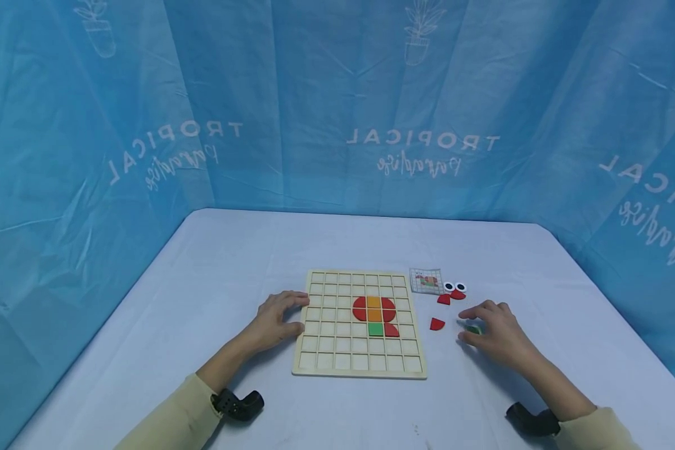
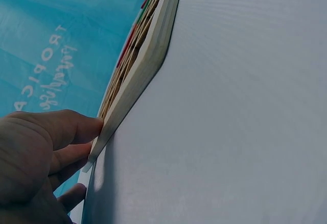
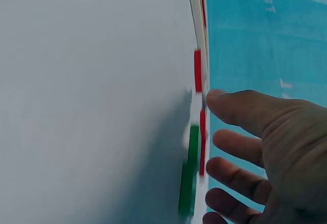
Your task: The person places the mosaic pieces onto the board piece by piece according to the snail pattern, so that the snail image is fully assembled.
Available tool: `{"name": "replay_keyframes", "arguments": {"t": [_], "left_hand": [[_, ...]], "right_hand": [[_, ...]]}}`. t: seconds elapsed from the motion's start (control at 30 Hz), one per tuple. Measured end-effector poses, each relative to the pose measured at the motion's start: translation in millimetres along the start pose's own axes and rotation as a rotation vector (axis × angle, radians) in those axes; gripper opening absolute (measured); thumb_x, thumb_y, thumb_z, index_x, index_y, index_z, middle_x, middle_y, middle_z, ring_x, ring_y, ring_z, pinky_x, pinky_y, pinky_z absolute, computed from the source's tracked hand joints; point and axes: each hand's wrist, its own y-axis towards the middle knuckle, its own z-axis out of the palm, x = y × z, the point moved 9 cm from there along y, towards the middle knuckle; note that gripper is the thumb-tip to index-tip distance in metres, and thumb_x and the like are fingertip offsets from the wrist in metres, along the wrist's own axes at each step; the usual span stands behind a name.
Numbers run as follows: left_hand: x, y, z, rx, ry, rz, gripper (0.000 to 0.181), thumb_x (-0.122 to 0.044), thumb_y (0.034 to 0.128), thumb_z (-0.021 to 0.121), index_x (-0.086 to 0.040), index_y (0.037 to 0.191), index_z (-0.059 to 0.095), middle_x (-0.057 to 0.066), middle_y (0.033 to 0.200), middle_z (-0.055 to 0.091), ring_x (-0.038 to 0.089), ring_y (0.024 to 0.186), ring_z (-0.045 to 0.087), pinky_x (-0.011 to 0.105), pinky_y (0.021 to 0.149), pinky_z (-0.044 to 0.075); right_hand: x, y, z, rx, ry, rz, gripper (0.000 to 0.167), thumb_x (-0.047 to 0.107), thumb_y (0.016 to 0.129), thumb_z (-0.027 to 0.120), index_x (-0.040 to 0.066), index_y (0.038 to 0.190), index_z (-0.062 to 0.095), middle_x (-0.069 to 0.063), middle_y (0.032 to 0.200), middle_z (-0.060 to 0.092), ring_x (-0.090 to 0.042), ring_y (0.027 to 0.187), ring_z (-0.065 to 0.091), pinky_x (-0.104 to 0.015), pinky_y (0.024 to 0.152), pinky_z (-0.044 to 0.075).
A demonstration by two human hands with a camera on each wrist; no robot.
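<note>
A white surface (image 1: 337,412) spread nearest, and on it lay a square wooden grid board (image 1: 325,361). The person's left hand (image 1: 272,322) rested against the board's left edge, loosely spread and not clenched; an uneven push there could turn the board and jolt seated tiles from their cells. Those included orange squares (image 1: 374,315) flanked by red quarter-rounds (image 1: 389,315), with a green square (image 1: 375,329) below.

Right of the board, the right hand (image 1: 497,337) hovered by loose green pieces (image 3: 187,188), thumb and fingers parted, grasping nothing. From the edge-on wrist view I couldn't be sure whether a fingertip touched one. They lay close together, so a hasty pinch might catch two or send one skidding. A loose red piece (image 1: 437,324) lay between hand and board, where sweeping fingers could knock it.

Farther back, more red pieces (image 1: 444,299) crowded two eye discs (image 1: 449,287) beside a pattern card (image 1: 426,281); a brush there might scatter them. A blue curtain (image 1: 315,169) hung beyond.
</note>
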Motion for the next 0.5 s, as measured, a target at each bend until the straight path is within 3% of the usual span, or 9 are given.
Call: {"name": "replay_keyframes", "arguments": {"t": [0.27,0.5], "left_hand": [[0.0,0.8,0.8,-0.005,0.004,0.001,0.051,-0.012,0.0785,0.069,-0.01,0.128,0.057,0.005,0.141,0.048,0.031,0.139,0.029,0.055,0.117,0.006],[0.4,1.1,0.6,-0.01,0.002,-0.006,0.05,-0.012,0.0782,0.069,-0.01,0.127,0.057,0.005,0.141,0.048,0.03,0.139,0.03,0.055,0.118,0.006]], "right_hand": [[-30.0,-8.2,-1.4,0.033,-0.027,0.033,0.045,0.027,0.071,0.08,0.008,0.11,0.068,-0.019,0.111,0.058,-0.034,0.102,0.046,-0.047,0.075,0.052],[-32.6,-9.4,-1.7,0.039,-0.001,0.024,0.038,0.026,0.072,0.078,0.01,0.106,0.07,-0.016,0.108,0.059,-0.031,0.1,0.045,-0.04,0.071,0.048]]}}
